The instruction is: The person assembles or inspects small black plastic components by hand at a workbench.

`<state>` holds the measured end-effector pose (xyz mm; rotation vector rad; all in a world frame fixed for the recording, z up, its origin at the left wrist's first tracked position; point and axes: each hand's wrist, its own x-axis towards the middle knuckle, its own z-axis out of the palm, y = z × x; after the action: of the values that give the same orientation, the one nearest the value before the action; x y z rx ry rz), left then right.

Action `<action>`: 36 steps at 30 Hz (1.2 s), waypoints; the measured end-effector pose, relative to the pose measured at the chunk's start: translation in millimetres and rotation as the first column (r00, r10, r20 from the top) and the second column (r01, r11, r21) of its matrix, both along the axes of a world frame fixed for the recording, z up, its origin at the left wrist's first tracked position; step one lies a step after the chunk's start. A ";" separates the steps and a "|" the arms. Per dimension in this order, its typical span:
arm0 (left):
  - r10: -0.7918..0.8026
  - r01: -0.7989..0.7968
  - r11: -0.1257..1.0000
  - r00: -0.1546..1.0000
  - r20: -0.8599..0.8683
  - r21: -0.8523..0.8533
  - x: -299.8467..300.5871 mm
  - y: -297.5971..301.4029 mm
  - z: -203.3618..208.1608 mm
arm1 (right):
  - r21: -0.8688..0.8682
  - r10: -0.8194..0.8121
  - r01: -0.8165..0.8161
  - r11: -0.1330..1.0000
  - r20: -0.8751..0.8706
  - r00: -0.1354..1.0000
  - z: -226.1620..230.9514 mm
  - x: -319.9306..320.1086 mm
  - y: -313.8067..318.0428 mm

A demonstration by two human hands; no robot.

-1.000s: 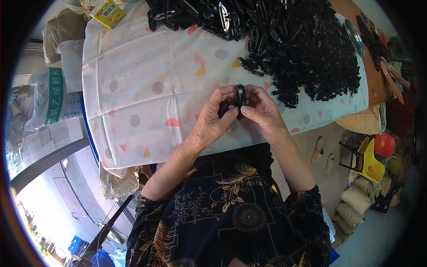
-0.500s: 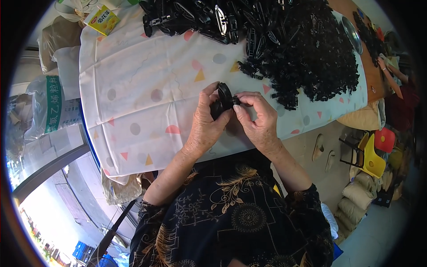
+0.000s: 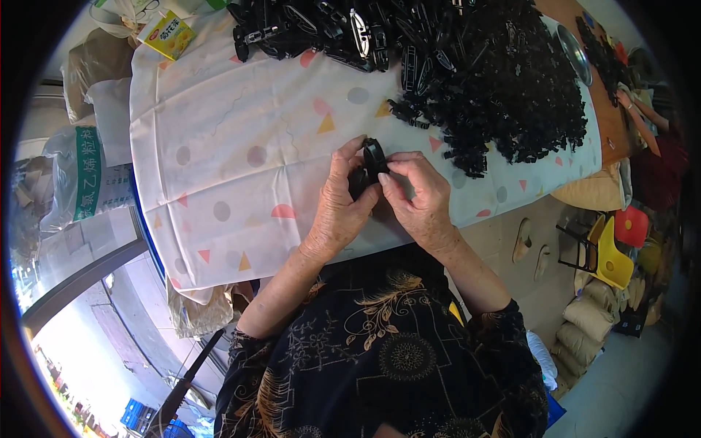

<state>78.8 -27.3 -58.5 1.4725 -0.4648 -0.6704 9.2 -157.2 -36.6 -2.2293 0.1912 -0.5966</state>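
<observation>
Above the near edge of the table, my left hand [image 3: 339, 201] grips a curved black plastic part [image 3: 374, 155], thumb below and fingers behind it. The part stands on edge and looks like a long, narrow loop. My right hand [image 3: 420, 193] pinches at its right side, thumb and forefinger against it. Whether a separate small piece sits between those fingertips is hidden. Beyond my hands lies a heap of small black plastic pieces [image 3: 496, 109]. Longer oval black parts [image 3: 321, 33] are piled at the far edge, some with shiny faces.
A patterned white cloth [image 3: 219, 146] covers the table. At its far left stands a yellow carton [image 3: 168, 35], with plastic sacks [image 3: 102, 171] beside the table. A round metal dish [image 3: 575, 55] lies far right. Another person's arm [image 3: 642, 120] reaches over black parts there. Yellow chair [image 3: 607, 255] at right.
The black part has shifted slightly to the right and turned a little, showing its loop more edge-on. My right fingertips have closed in nearer to it, and the small dark piece there shows less.
</observation>
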 end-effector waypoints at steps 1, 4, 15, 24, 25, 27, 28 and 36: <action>0.000 0.000 0.999 1.000 0.017 -0.032 -0.2 -0.3 1.6 | -0.002 -0.022 0.022 1.000 0.051 0.998 1.8 -0.7 0.1; 0.002 -0.005 1.000 0.983 -0.186 -0.015 1.6 -0.3 15.1 | 0.008 -0.050 0.050 0.999 0.113 0.992 6.3 -1.7 -0.5; -0.003 0.003 1.000 1.000 -0.019 -0.021 -12.7 3.0 8.8 | -0.026 -0.037 0.039 0.999 0.073 0.997 9.6 -10.7 3.9; 0.065 -0.069 0.998 0.964 0.258 0.007 -25.0 5.9 -4.6 | -0.145 -0.006 0.017 0.989 0.078 0.997 8.9 -18.5 6.3; 0.088 -0.096 0.995 0.940 0.330 0.010 -25.5 5.7 -6.0 | -0.148 -0.002 0.013 0.989 0.072 0.997 8.7 -19.3 6.9; 0.075 -0.083 0.996 0.954 0.290 0.015 -28.8 6.0 -7.4 | -0.151 0.000 0.011 0.988 0.070 0.998 9.4 -20.8 8.6; 0.065 -0.072 0.997 0.967 0.247 0.020 -30.4 6.1 -6.5 | -0.136 -0.014 0.025 0.990 0.078 0.997 10.8 -21.8 9.8; 0.057 -0.079 0.995 0.953 0.298 0.061 -37.4 7.5 -3.0 | -0.152 -0.020 0.022 0.988 0.014 1.000 13.1 -30.1 7.2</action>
<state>41.4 -19.8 -61.6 1.6592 -0.6216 -0.4154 -20.8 -150.0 -23.4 -2.3726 0.1680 -0.6553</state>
